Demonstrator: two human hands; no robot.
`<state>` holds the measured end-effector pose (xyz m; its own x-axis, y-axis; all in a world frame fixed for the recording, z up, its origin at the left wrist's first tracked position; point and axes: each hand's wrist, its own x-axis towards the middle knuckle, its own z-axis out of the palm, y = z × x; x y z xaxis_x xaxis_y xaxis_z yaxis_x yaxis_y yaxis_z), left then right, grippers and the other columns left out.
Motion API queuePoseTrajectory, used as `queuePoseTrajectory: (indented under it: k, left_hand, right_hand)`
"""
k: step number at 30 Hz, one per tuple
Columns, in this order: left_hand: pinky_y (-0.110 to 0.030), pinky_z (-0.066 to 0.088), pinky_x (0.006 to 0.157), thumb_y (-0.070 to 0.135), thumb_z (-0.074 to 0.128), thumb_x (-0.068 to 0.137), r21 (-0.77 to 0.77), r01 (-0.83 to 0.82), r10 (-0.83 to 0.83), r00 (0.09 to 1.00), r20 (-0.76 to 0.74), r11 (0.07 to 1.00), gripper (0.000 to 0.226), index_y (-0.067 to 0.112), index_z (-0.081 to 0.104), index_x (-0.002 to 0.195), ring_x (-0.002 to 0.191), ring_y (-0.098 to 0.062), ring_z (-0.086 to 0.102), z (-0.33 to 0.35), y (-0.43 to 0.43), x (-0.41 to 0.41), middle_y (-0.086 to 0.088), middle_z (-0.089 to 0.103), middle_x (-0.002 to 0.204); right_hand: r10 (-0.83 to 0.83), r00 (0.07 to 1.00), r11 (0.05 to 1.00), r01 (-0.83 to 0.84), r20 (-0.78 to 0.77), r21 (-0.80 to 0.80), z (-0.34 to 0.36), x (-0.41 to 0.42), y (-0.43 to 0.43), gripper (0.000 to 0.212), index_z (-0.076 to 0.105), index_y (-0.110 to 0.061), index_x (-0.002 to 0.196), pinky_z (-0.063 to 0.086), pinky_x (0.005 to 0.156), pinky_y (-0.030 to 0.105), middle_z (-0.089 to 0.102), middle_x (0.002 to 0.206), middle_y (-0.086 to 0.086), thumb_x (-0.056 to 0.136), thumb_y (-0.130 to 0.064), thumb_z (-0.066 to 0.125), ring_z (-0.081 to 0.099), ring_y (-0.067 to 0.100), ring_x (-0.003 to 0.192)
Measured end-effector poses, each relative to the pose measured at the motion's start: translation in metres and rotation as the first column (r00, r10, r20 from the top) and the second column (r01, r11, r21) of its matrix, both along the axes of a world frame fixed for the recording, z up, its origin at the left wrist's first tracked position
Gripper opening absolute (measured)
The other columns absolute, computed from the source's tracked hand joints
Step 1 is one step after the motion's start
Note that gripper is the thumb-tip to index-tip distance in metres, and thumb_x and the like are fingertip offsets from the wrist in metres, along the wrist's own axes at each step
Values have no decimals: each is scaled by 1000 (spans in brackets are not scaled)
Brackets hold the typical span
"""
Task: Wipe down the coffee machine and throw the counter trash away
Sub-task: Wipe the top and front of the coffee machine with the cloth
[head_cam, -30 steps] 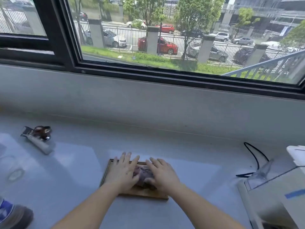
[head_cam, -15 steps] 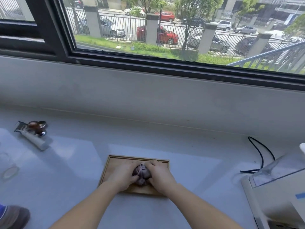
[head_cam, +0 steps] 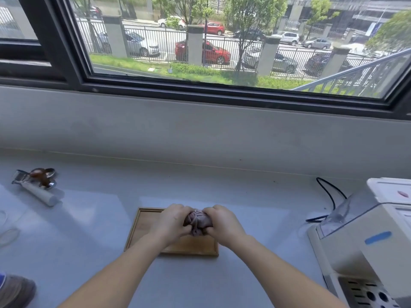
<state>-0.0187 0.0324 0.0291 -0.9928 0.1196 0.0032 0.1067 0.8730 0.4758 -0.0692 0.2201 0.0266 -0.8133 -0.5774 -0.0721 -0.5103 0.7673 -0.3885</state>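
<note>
A bunched purple-grey cloth (head_cam: 198, 221) is squeezed between my two hands above a small wooden tray (head_cam: 142, 226) on the pale counter. My left hand (head_cam: 171, 222) grips the cloth's left side and my right hand (head_cam: 223, 223) grips its right side, fingers curled in. The white coffee machine (head_cam: 364, 238) stands at the right edge, with a blue strip on its side and a drip grate at the bottom; it is partly cut off by the frame.
A portafilter with a white handle (head_cam: 36, 185) lies at the far left of the counter (head_cam: 89, 218). A black cable (head_cam: 329, 196) runs behind the machine. A glass (head_cam: 7, 232) sits at the left edge. The window wall closes the back.
My hands went from lying flat on the cloth to gathering it into a tight ball between them, lifted slightly off the tray. The view tilted down a little.
</note>
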Motion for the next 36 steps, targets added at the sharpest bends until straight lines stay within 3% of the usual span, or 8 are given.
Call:
queuePoseTrajectory:
  k: [5,10,16,20,24,27,31,36]
  left_hand:
    - [-35,43,68,31,64,72,9,10,-9,999,-50,1000,30,28,65,102,86,-20,54,28,34,0,2,64,87]
    - [-34,36,63,30,63,70,23,49,-46,993,-107,999,15,28,59,84,76,-21,48,54,72,-1,7,54,74]
    - [-33,45,76,28,71,71,26,45,-39,980,-197,999,33,27,67,104,85,-20,53,76,115,12,3,65,87]
    - [-33,46,73,29,73,70,56,89,-71,963,-261,994,32,30,68,102,82,-18,53,99,138,20,6,64,82]
    - [-27,45,70,42,67,66,99,164,-122,935,-332,982,39,37,67,105,82,-12,51,128,155,23,12,60,80]
    - [-23,41,67,36,71,68,96,244,-188,898,-397,965,40,41,63,107,82,-11,50,148,166,24,14,60,80]
    - [-29,45,71,36,74,71,100,331,-255,859,-444,939,39,41,63,108,84,-15,52,168,184,28,12,61,82]
    - [-32,47,72,40,77,70,78,433,-347,805,-481,898,37,36,66,106,83,-18,54,187,219,37,10,62,83]
  right_hand:
    - [-49,998,998,48,-37,-39,29,4,36,29,62,-15,102,46,72,38,61,96,10,74,-21,66,56,31,94]
    - [-87,992,995,81,-92,-62,58,9,76,29,64,-14,100,47,73,39,60,94,11,74,-22,69,56,32,91]
    - [-104,985,992,94,-134,-79,86,24,124,26,63,-15,98,46,70,37,58,90,11,73,-23,69,55,33,86]
    - [-136,973,989,121,-186,-88,110,37,149,31,64,-15,104,39,67,33,60,92,11,74,-25,69,55,31,86]
    - [-203,945,977,178,-255,-118,140,52,168,28,63,-17,99,36,65,32,57,87,8,73,-26,70,54,30,84]
    - [-280,906,958,245,-317,-146,161,68,181,25,62,-17,95,30,63,31,53,83,4,73,-25,71,53,30,82]
    - [-367,870,930,329,-329,-166,186,93,197,27,63,-17,97,45,72,37,61,90,8,74,-26,72,55,30,88]
    - [-468,802,884,425,-372,-196,208,128,227,30,64,-20,100,44,72,36,61,91,7,73,-28,73,55,28,88]
